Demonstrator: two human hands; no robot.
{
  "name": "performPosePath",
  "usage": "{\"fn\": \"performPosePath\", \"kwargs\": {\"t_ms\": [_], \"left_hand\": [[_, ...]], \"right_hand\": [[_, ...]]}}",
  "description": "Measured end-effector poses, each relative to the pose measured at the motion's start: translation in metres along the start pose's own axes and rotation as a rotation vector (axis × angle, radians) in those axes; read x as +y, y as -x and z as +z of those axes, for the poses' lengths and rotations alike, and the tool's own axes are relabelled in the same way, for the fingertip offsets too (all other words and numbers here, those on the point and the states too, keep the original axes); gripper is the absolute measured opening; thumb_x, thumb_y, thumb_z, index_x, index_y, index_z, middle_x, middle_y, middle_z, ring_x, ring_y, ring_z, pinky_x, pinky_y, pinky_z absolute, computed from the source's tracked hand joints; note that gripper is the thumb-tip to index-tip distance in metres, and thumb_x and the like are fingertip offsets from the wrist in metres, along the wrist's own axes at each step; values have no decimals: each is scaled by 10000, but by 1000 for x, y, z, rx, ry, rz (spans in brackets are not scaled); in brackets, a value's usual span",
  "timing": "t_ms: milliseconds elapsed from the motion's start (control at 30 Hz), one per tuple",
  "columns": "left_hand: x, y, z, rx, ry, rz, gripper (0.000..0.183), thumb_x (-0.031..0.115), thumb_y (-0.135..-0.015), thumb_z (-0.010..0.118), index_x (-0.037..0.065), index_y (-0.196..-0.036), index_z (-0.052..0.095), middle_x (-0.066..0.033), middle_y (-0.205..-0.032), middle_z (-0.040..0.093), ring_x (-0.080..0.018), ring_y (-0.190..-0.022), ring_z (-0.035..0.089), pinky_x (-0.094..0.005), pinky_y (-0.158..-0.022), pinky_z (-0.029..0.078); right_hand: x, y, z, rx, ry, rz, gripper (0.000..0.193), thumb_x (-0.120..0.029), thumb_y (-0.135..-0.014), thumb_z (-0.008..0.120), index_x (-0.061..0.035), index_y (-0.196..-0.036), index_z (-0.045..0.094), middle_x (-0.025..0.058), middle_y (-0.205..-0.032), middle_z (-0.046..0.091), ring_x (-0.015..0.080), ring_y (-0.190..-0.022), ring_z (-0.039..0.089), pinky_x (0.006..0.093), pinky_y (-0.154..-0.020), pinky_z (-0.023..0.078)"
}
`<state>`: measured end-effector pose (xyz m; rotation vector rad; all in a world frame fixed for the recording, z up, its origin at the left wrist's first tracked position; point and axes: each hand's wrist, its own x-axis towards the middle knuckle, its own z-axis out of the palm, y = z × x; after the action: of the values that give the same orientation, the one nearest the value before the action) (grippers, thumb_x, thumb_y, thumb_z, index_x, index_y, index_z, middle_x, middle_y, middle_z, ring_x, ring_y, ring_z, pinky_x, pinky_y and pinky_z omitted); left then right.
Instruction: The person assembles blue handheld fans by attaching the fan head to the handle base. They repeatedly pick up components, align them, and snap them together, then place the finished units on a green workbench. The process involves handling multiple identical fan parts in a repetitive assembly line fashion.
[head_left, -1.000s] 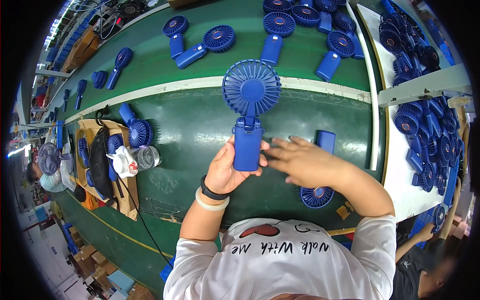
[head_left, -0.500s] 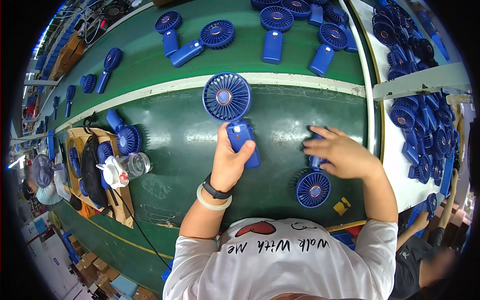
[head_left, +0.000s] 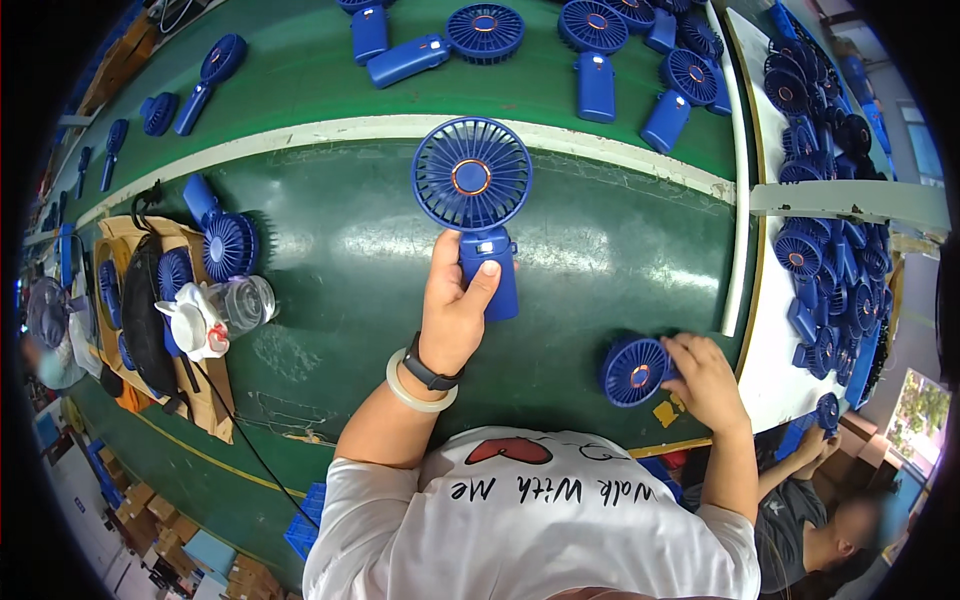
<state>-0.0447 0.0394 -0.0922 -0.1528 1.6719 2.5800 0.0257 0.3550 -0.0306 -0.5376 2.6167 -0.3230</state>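
My left hand [head_left: 458,310] is wrapped round the handle of a blue handheld fan [head_left: 490,275]. Its round grille faces up, beyond the fingers, and my thumb presses on the handle just below a small white mark. Lower right, a second blue handheld fan [head_left: 634,371] is at the near side of the green worktop, its grille upward. The curled fingers of my right hand [head_left: 705,378] grip this fan at its right side. I cannot make out its handle.
Several blue fans [head_left: 485,32] lie on the green conveyor belt [head_left: 300,90] beyond a white rail. At right, a white table [head_left: 760,300] bears a heap of fans. Left are a cardboard tray [head_left: 215,400], black pouch [head_left: 152,320] and clear jar [head_left: 248,303]. A co-worker [head_left: 815,520] sits lower right.
My right hand has moved from the second fan's handle down to the side of its head. That fan has turned, and its handle no longer shows. The left hand still holds its fan.
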Motion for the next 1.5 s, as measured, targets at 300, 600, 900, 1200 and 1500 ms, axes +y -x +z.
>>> {"fn": "performPosePath", "kwargs": {"t_ms": [300,600,900,1200,1500], "left_hand": [[9,-1,-11,-197,436,-260,440,195,-887,544,56,-1268,374,-152,-1091,547,-241,-901,615,-379,-755,528],[6,-1,-14,-328,630,-272,467,193,-892,532,54,-1299,350,-168,-1079,538,-254,-913,612,-400,-751,528],[10,1,8,-2,18,-57,418,46,-891,503,37,-1278,346,-81,-1061,550,-129,-924,560,-279,-817,473],[17,-6,27,41,-159,-12,433,39,-889,508,31,-1286,334,-54,-1000,536,-93,-868,517,-249,-748,466],[26,-108,22,-470,-1060,375,416,188,-828,581,-14,-1176,478,-227,-1170,487,-370,-1042,482,-435,-889,402]], "right_hand": [[-20,-56,12,682,174,227,581,-96,-703,712,-12,-1221,463,188,-1202,458,374,-1117,435,455,-947,355],[-95,-105,17,519,-998,-116,321,9,-791,613,-14,-1104,547,102,-977,568,168,-871,568,278,-740,470],[-88,-150,21,-58,-1407,-222,403,-253,-949,466,-23,-1270,386,76,-1055,531,141,-904,555,275,-724,487],[-75,-156,35,-30,-1501,-333,470,-258,-937,488,-30,-1310,318,102,-1101,497,155,-894,562,276,-699,498],[-51,-123,5,52,-1756,-92,446,-206,-902,547,-50,-1264,338,36,-863,532,100,-611,543,227,-508,437]]}}
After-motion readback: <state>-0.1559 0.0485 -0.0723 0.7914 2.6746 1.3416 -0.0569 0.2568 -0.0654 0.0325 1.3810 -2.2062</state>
